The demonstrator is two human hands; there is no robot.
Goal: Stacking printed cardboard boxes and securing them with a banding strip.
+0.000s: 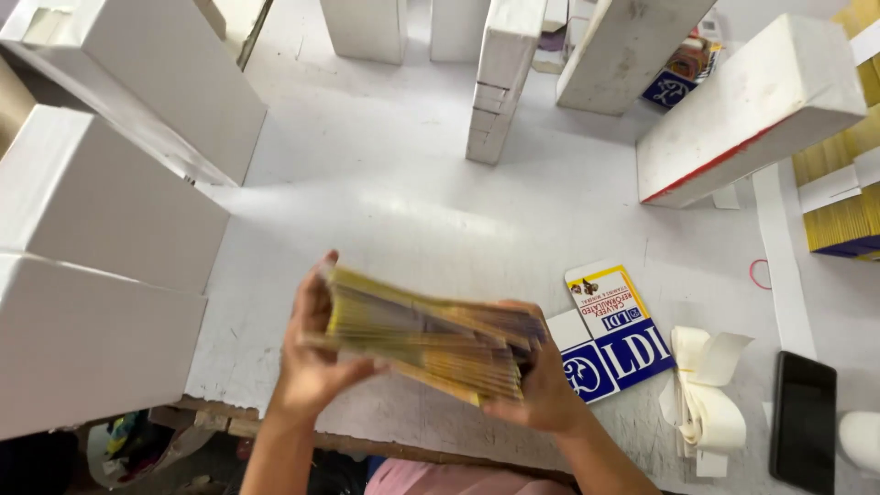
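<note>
I see my left hand (307,353) and right hand (541,390) gripping a thick stack of flat yellow cartons (426,339) from both ends, fingers closed around it, above the near edge of the white table (385,202). One flattened blue and yellow carton (610,335) lies just right of it, with paper strips (706,394) and a black phone (804,422) further right.

A packing or print-finishing workshop, by the look of it: worn white worktable (394,211) ringed with plain white cartons (101,197), beyond and left of the gripped stack (426,339). Flattened printed carton (612,335) just right of the grip, loose paper strips (706,394) and dark phone (804,422) further right. Bundled yellow flat cartons (839,197) stacked far right, a red rubber band (760,273) nearby
</note>
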